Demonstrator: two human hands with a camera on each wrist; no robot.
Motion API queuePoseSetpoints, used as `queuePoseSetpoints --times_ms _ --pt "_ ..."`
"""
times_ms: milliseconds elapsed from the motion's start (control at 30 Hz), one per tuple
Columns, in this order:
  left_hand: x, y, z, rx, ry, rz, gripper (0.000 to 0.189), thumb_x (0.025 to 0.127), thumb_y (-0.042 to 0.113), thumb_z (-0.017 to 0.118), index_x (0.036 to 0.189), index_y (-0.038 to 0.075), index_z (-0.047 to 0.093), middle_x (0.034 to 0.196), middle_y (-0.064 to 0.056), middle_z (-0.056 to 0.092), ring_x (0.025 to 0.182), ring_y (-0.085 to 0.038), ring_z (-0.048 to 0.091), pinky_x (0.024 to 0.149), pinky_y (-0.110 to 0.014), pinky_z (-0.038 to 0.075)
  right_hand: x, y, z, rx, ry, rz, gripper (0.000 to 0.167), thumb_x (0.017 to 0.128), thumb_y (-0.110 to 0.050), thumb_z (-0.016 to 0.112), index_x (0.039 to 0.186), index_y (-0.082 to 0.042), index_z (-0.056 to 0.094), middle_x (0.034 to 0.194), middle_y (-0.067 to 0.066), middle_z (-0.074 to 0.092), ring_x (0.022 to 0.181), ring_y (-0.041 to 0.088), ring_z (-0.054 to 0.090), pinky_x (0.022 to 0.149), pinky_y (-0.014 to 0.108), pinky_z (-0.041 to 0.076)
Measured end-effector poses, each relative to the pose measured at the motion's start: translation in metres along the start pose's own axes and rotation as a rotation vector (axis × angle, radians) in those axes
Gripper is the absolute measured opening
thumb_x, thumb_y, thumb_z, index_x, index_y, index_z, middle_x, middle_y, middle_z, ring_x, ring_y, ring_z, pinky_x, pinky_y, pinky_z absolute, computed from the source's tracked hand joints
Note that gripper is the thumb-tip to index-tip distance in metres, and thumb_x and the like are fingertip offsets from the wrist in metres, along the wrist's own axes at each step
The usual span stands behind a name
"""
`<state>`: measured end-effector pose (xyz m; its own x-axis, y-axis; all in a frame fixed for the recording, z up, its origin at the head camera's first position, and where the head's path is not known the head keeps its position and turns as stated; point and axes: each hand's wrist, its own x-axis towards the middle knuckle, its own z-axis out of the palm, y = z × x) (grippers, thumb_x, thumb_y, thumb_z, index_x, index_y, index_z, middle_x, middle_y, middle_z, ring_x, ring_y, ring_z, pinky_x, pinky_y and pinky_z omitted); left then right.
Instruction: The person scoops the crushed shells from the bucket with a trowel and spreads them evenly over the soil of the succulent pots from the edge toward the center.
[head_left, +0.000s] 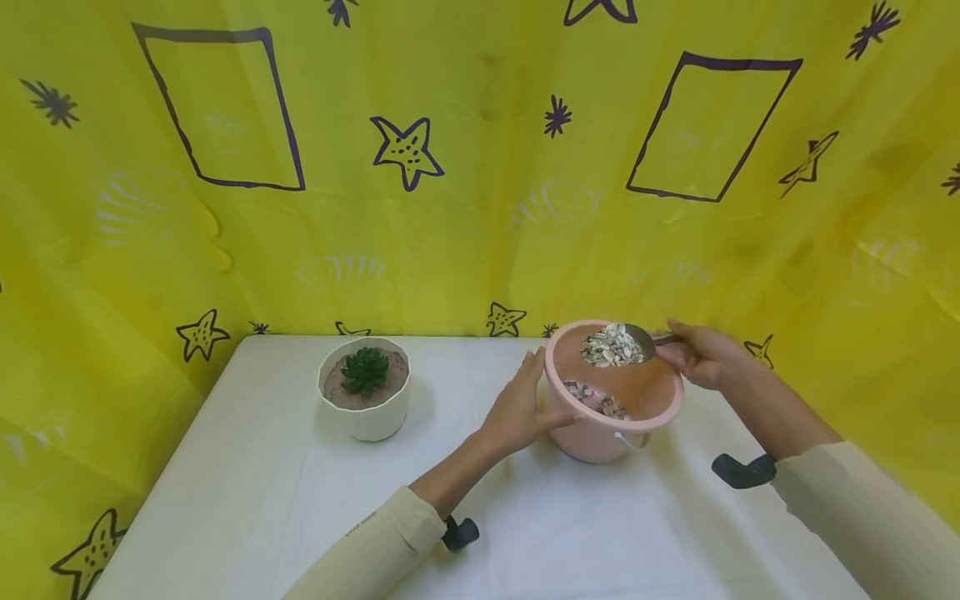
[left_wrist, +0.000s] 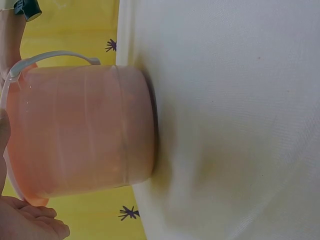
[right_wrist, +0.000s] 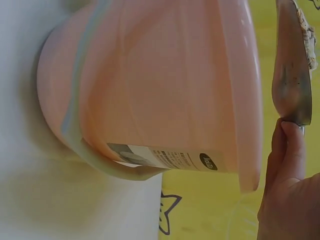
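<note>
A pink bucket (head_left: 592, 437) stands upright on the table, with some gravel (head_left: 600, 402) at its bottom. My left hand (head_left: 517, 412) grips the bucket's near left side at the rim, thumb in front and fingers round the far side. In the right wrist view, my right hand (right_wrist: 285, 185) pinches the handle of a metal scoop (right_wrist: 292, 75). Small pale stones (head_left: 612, 345) are heaped in that scoop, which is held roughly level above the bucket's opening. The scoop's handle is mostly hidden by the hand.
To the left stands a cream pot (head_left: 371, 423) holding a green succulent (head_left: 365, 371) in sandy soil. The white table (head_left: 247, 467) ends against a yellow curtain (head_left: 465, 242). The bucket's pale handle (right_wrist: 80, 85) hangs down its side.
</note>
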<state>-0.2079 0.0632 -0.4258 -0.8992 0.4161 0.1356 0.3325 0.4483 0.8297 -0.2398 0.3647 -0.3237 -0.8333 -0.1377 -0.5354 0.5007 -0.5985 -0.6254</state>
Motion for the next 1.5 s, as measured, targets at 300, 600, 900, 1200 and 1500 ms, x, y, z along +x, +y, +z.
queuePoseSetpoints --times_ms 300,600,900,1200,1500 --pt "-0.002 0.001 -0.001 -0.002 0.006 0.009 0.112 0.087 0.048 0.085 0.170 0.016 0.017 0.173 -0.006 0.021 0.160 -0.027 0.013 0.122 -0.059 0.026 -0.008 -0.001 -0.013 0.122 0.062 -0.001 0.033 0.109 -0.019 0.054 0.089 0.003 0.067 0.090 0.022 0.076 0.084 0.037 0.078 0.091 0.038 0.059" --pt "-0.001 0.001 -0.001 -0.004 -0.002 0.005 0.112 0.087 0.049 0.085 0.170 0.019 0.016 0.173 -0.005 0.021 0.160 -0.027 0.013 0.122 -0.058 0.026 -0.011 0.000 -0.014 0.158 0.069 -0.005 0.034 0.110 -0.020 0.053 0.090 0.004 0.067 0.091 0.022 0.076 0.085 0.037 0.078 0.092 0.039 0.058" --pt "-0.002 0.004 -0.003 -0.020 0.013 -0.009 0.114 0.085 0.050 0.086 0.170 0.016 0.018 0.173 -0.007 0.020 0.159 -0.029 0.017 0.120 -0.060 0.028 -0.005 -0.002 0.006 0.195 0.053 0.022 0.039 0.110 -0.022 0.052 0.089 0.007 0.067 0.089 0.025 0.075 0.084 0.040 0.078 0.091 0.039 0.059" --pt "-0.003 0.004 -0.001 -0.011 0.019 -0.027 0.115 0.084 0.052 0.087 0.170 0.016 0.020 0.173 -0.011 0.020 0.157 -0.036 0.024 0.117 -0.064 0.033 0.009 0.002 0.038 0.147 0.029 -0.011 0.033 0.111 -0.021 0.049 0.095 0.004 0.063 0.087 0.024 0.074 0.080 0.040 0.077 0.088 0.040 0.060" --pt "-0.006 0.006 -0.003 0.020 0.040 0.023 0.114 0.084 0.053 0.086 0.168 0.010 0.023 0.172 -0.011 0.026 0.158 -0.034 0.020 0.119 -0.061 0.031 0.018 0.004 0.069 0.048 0.047 -0.009 0.039 0.112 -0.023 0.046 0.091 0.006 0.062 0.082 0.025 0.073 0.071 0.037 0.077 0.078 0.038 0.063"
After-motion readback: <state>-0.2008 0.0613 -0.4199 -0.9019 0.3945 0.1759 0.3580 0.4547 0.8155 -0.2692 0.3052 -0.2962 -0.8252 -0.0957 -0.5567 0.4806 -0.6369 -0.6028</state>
